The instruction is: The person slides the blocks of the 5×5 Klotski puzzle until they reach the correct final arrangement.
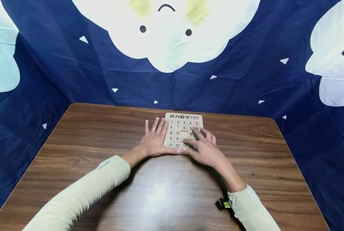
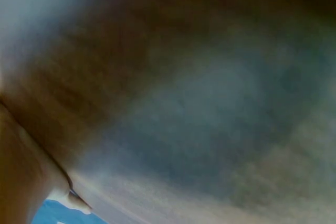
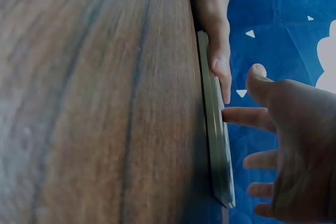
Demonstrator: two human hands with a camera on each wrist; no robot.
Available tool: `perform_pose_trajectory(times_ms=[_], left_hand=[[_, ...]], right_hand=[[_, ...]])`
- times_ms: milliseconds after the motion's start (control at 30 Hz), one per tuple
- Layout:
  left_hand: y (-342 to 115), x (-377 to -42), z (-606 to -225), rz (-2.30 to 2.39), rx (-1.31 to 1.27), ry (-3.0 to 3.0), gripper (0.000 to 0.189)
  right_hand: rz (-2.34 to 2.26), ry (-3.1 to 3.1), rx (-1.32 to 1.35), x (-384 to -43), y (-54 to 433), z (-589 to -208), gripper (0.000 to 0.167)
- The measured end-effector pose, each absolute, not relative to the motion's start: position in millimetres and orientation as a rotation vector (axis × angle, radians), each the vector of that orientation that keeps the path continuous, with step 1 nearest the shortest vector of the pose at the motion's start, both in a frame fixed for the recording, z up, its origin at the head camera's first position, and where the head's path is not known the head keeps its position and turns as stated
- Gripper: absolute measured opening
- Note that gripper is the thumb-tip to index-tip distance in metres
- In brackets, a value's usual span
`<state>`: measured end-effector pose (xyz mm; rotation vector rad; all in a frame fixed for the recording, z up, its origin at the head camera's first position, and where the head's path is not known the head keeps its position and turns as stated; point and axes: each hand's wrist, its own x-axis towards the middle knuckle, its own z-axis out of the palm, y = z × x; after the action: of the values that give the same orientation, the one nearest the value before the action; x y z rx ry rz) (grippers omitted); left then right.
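A wooden number slide puzzle (image 1: 186, 116) lies flat near the table's far edge, its numbered tiles in rows and a bare slot in the middle. My left hand (image 1: 155, 140) rests along its left side with fingers spread and the thumb along the near edge. Over the lower right tiles is my right hand (image 1: 205, 148), covering some numbers. In the right wrist view one extended finger of the right hand (image 3: 302, 140) touches the puzzle's face (image 3: 227, 150), while its other fingers stay apart from it. The left wrist view is mostly blurred, with part of the left hand (image 2: 26, 171) at lower left.
The brown wooden table (image 1: 154, 199) extends around the puzzle. Behind it hangs a dark blue cloth (image 1: 203, 93) with white clouds and small triangles. A small black device (image 1: 220, 203) sits at the right wrist.
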<state>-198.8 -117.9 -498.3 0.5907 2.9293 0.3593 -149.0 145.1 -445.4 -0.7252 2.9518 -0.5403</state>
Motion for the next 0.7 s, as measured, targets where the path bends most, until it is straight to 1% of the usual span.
perform_pose_trajectory(times_ms=[100, 300, 533, 700], left_hand=[[-118.6, -197.1, -498.0, 0.361, 0.589, 2.923, 0.155], [-119.0, -195.8, -496.0, 0.357, 0.593, 2.932, 0.154], [-118.6, -196.1, -497.1, 0.358, 0.586, 2.921, 0.154], [-119.5, -197.5, -498.6, 0.364, 0.599, 2.933, 0.156]], right_hand=[[-0.555, 2.946, -0.713, -154.2, 141.3, -445.9, 0.048], [-0.511, 2.910, -0.724, -169.0, 129.2, -445.5, 0.056], [-0.474, 2.881, -0.655, -169.4, 132.4, -444.8, 0.054], [-0.471, 2.890, -0.665, -169.8, 134.4, -445.9, 0.055]])
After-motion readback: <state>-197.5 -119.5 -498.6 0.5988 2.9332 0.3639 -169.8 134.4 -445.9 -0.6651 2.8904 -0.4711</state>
